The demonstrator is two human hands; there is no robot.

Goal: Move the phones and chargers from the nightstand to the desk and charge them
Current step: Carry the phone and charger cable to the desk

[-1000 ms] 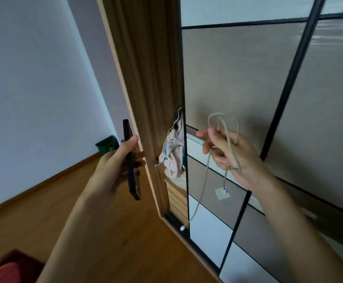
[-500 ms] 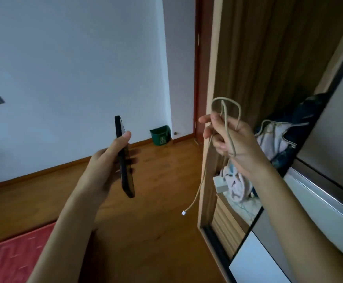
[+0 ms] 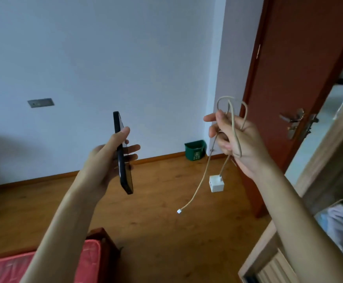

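Grip is taken on the slim black slab-shaped phone (image 3: 125, 176) by the left hand (image 3: 105, 160), with the thumb along one long edge and the fingers curled behind the other, so that it is held upright on edge, up and to the left of the small green plastic bin (image 3: 194, 150) at the foot of the wall. The beige braided charging cable (image 3: 205, 174) is gathered in loose loops and clenched in the right hand (image 3: 236, 139), up and to the right of the bin. The white cube-shaped plug adapter (image 3: 217, 183) is hung from it below the fist, and the small white end connector (image 3: 179, 211) is left dangling lower, in front of the bin. Neither nightstand nor desk is seen.

The phone is judged rigid, smooth-sided and breakable if dropped; it is best pinched across its long edges near mid-length. The cable is judged light and limp, with the adapter as its only weight, so swinging and snagging are to be expected. The loops are best held bunched, with the adapter drawn into the palm.
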